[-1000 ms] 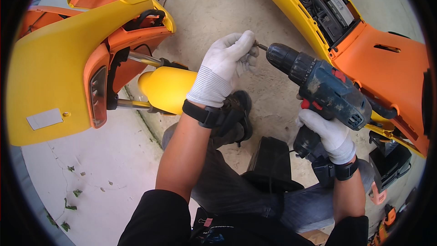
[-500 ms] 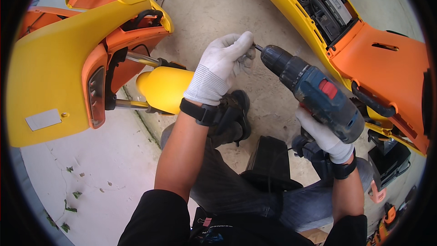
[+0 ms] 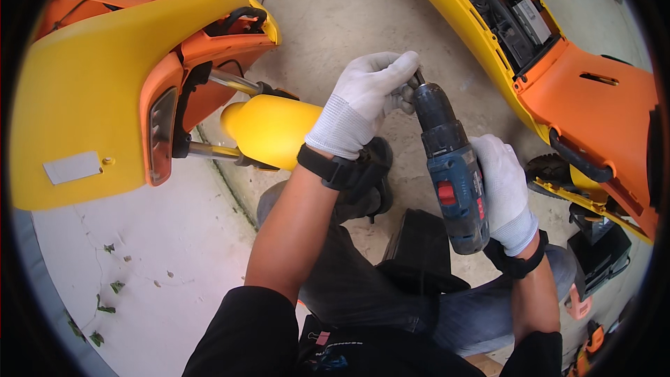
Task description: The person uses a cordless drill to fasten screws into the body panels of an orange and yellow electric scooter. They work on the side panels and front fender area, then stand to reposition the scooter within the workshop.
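My right hand (image 3: 500,178), in a white knit glove, is wrapped round the handle of a blue and black cordless drill (image 3: 457,199) with a red switch on top. The drill's chuck points away from me, toward my left hand (image 3: 380,91), gloved as well. There a short dark bit (image 3: 419,77) sticks out of the chuck, and the left thumb and fingers are closed about its tip. Whether a screw is also between those fingertips is hidden.
At left stands a yellow and orange scooter front (image 3: 91,105) with a yellow fender (image 3: 276,129). A long yellow and orange scooter body (image 3: 572,91) runs along the right, its compartment of wiring uncovered. A black box (image 3: 422,248) sits by my legs; another black case (image 3: 600,255) lies at right.
The drill has swung to point more straight ahead, its rear end moving left. Its bit and my left fingertips have come closer together, and the left hand has shifted a little right.
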A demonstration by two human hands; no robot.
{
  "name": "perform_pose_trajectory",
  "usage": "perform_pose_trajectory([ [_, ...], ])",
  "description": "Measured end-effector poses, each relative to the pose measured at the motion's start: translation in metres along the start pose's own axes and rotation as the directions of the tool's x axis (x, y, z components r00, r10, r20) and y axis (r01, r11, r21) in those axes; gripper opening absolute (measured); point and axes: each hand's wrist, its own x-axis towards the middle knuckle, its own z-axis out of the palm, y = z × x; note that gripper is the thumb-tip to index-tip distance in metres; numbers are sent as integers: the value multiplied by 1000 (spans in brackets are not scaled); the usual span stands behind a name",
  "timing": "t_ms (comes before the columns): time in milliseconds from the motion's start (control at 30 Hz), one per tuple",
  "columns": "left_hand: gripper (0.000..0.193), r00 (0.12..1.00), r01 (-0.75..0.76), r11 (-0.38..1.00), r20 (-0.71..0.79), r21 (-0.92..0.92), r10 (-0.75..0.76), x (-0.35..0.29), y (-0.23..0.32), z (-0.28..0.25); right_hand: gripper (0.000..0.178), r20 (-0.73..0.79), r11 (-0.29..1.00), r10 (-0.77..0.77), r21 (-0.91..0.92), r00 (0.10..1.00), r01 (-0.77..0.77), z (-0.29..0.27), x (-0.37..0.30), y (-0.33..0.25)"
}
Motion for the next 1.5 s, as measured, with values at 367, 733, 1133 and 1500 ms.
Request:
perform_pose_trajectory([
  [367, 22, 998, 19, 998, -58, 54, -16, -3, 4, -7, 50, 158, 986, 110, 110, 981, -128, 6, 7, 3],
  [733, 24, 987, -14, 998, -160, 65, 24, -15, 13, -20, 49, -14, 998, -60, 10, 998, 60, 16, 25, 1],
  [1133, 32, 973, -74, 997, -216, 24, 78, -30, 15, -48, 53, 2, 991, -122, 54, 992, 122, 27, 43, -14],
  [1500, 31, 975, -104, 992, -203, -67, 88, -32, 18, -51, 54, 0, 990, -137, -31, 991, 137, 18, 44, -35],
])
